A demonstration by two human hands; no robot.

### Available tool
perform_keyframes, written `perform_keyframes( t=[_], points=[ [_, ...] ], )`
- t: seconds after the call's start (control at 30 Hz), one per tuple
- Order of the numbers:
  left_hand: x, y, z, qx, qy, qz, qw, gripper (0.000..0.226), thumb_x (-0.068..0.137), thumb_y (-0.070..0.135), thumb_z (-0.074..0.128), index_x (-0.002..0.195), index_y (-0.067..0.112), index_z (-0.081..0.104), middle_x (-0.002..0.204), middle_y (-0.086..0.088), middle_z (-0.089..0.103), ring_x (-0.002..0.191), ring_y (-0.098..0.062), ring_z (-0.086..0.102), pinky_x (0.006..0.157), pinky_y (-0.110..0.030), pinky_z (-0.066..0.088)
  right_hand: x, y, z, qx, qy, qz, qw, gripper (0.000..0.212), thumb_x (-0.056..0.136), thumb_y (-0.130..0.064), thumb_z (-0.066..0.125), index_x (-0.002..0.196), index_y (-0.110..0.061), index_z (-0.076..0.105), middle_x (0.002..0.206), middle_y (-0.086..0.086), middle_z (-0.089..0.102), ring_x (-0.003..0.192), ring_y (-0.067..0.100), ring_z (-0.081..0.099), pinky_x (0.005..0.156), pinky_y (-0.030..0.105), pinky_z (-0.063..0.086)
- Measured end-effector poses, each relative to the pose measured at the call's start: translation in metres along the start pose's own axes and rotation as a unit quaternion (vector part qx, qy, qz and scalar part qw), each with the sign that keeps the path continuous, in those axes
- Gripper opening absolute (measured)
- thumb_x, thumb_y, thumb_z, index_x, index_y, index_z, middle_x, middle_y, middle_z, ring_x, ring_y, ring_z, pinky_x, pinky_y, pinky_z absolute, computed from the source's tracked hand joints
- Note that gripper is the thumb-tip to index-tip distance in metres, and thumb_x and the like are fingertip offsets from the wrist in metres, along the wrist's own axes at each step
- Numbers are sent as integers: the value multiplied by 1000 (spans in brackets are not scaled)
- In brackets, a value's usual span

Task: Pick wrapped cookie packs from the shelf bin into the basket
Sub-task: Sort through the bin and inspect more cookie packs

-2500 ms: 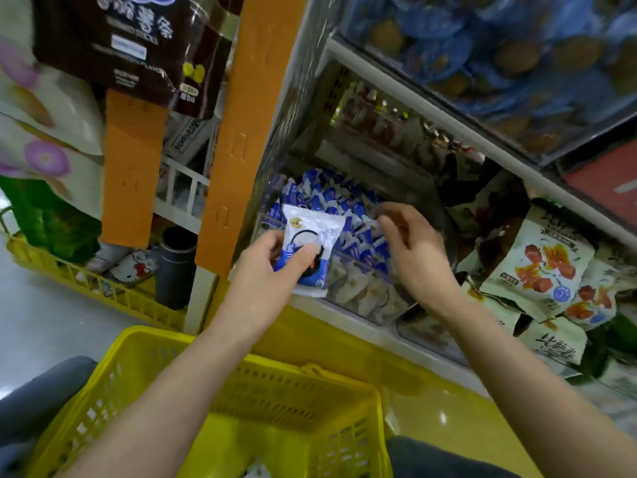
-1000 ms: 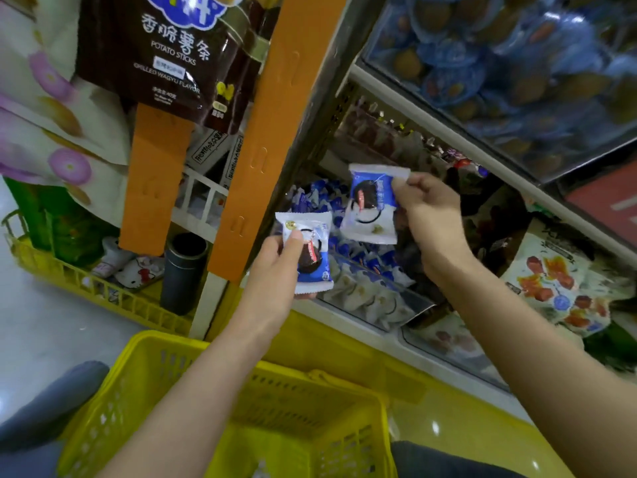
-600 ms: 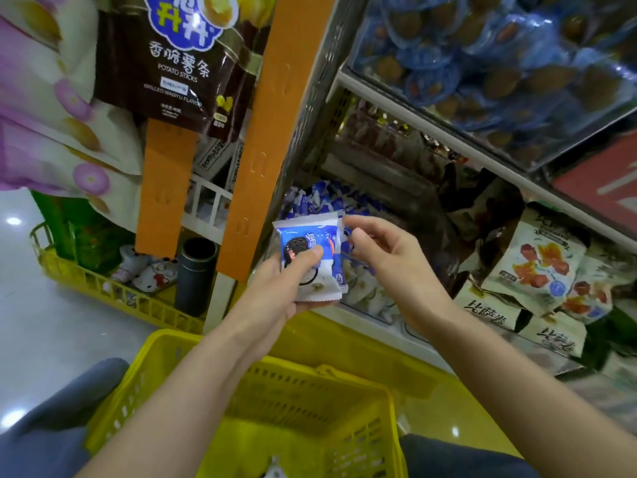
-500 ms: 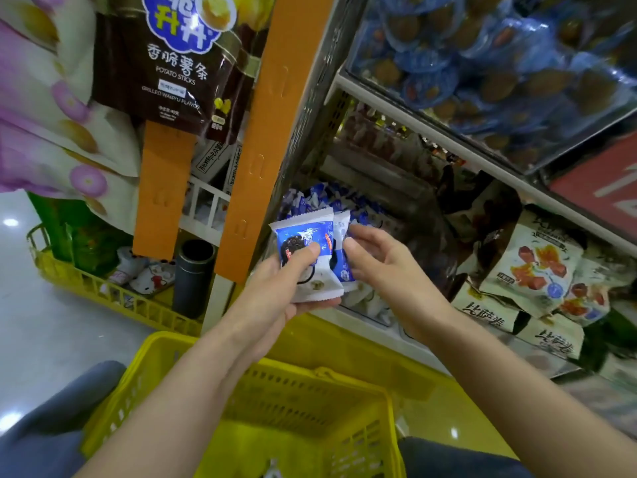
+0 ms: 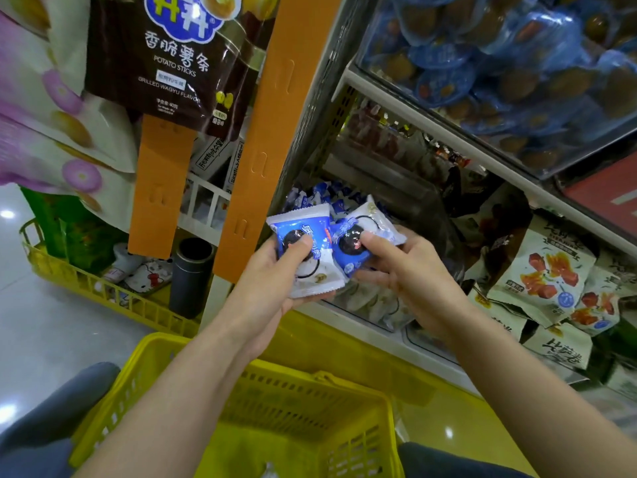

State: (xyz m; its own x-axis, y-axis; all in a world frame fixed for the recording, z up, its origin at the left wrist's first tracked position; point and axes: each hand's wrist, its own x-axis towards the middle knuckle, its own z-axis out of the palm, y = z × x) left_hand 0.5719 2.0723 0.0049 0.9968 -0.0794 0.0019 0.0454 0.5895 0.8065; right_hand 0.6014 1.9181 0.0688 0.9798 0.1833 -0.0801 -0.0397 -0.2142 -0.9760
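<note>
Left hand (image 5: 269, 288) grips the first cookie pack (image 5: 312, 229), thumb pressed on its face, fingers curled beneath. Right hand (image 5: 413, 274) pinches the second cookie pack (image 5: 372, 220) between thumb and fingers. The two packs touch and overlap at their inner edges, held in front of the shelf bin (image 5: 375, 305), above and beyond the far rim of the yellow basket (image 5: 310, 377). Spare packs (image 5: 324, 194) lie in the bin behind them. Judgement: neither pack is over the basket opening yet. Risks noted: the glossy film may slip from a thumb pinch, most likely if one hand takes both packs; a release from this position would fall on the shelf ledge or floor, short of the basket; the crimped ends may snag on one another
</note>
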Motion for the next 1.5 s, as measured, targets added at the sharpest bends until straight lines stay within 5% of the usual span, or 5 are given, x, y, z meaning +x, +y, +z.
perform_keyframes(
  t=[0.5,0.67,1.07,1.33,1.5],
  points=[
    [-5,6,5,123,43,38,991,19,93,27,50,111,27,55,101,7,70,84,-1,67,62,-12,52,-10,-7,-29,-296,-130,4,946,35,67,-55,62,95,-34,68,86,9,71,61,21,52,56,27,40],
    [-1,6,2,124,85,12,988,7,93,28,51,98,31,54,94,5,70,76,-2,68,61,-17,54,32,-13,-50,-188,100,38,976,26,88,-28,58,108,-13,64,93,6,71,80,17,67,75,29,55],
    [5,7,6,111,77,-6,991,10,94,26,51,101,32,54,89,8,69,68,5,66,47,-8,45,118,19,-72,-586,218,52,779,20,92,-17,53,104,-3,60,106,18,62,100,31,59,85,38,49],
    [11,7,7,109,74,1,991,15,94,24,51,107,29,55,88,8,70,67,3,66,50,-10,48,142,34,-69,-417,205,100,880,20,94,-23,52,75,-16,51,77,5,56,60,11,50,49,22,33],
    [11,3,8,138,77,-8,987,17,93,27,51,110,27,54,94,6,69,71,3,66,53,-9,49,146,40,-68,-440,150,160,871,21,98,-14,40,90,-6,57,103,18,57,71,17,49,72,33,43]
  ],
)
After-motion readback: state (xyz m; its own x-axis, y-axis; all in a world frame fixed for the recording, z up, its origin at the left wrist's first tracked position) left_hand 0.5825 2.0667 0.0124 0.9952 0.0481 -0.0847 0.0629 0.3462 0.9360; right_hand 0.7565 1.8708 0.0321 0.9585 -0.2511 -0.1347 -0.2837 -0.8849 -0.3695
